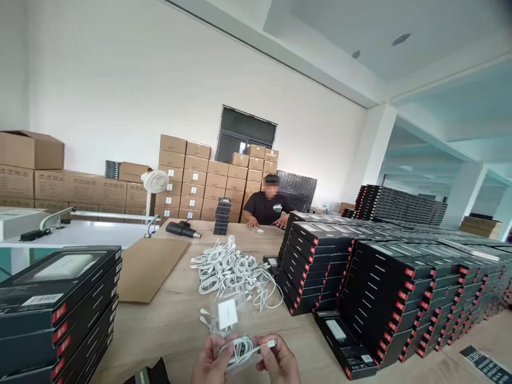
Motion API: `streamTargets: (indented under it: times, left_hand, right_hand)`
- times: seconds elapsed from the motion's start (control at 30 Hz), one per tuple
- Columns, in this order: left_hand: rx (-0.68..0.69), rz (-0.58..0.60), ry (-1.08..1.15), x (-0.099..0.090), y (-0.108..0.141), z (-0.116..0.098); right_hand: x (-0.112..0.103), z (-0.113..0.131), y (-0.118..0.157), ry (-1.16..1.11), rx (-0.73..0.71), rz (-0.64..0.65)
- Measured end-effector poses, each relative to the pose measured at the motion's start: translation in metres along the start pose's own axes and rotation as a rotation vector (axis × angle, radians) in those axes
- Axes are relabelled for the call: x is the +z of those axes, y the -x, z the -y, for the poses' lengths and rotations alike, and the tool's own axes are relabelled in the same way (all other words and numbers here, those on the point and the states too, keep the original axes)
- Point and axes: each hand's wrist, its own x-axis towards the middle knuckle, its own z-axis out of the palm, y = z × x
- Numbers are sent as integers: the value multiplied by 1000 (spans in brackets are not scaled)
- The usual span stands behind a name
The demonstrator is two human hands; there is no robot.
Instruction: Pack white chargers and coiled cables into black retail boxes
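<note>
Left hand (208, 362): curled narrow around the lower edge of one clear plastic bag (236, 320), holding it from below.
Right hand (278, 362): pinched narrow on the other side of that bag, with one small white cable end (271, 343) showing between thumb and fingers.
Bag contents: we count one white wall charger (228, 313) and one coiled white cable (240, 354).
Bag position: held up in both hands, just above the wooden table (152, 341), close to us.
Table, near the hands: one heap of white cables (228, 266), too tangled to count, lies just beyond the bag; one cardboard sheet (150, 269) lies to its left.
Black boxes: one stack (60, 304) at our left shows four red-marked edges; many more stacks (384, 288) fill our right; one box (344, 341) lies flat, near the right hand.
Far end: we see one seated co-worker (266, 208), both hands (260, 226) on the table, and one black heat gun (183, 229).
Behind: one pedestal fan (155, 181), and cardboard cartons (200, 181), too many to count.
</note>
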Motion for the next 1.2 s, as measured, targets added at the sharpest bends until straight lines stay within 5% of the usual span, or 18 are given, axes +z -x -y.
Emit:
streamTargets:
  times: [0.3,0.53,0.67,0.8,1.07,1.2]
  left_hand:
    - [104,-9,-13,7,9,-5]
    - [130,-31,-29,5,9,3]
    - [133,23,-40,6,17,1]
    - [77,140,30,7,20,1]
    - [47,99,-36,8,20,-3]
    - [-197,212,73,2,18,-17]
  right_hand:
    - [13,8,10,-206,224,-179]
    - [21,22,6,171,-72,-106]
    - [24,35,-7,189,-70,30]
    - [20,39,-17,85,-59,2]
    - [23,29,-8,-40,-7,-59]
    - [21,35,-9,-64,11,3]
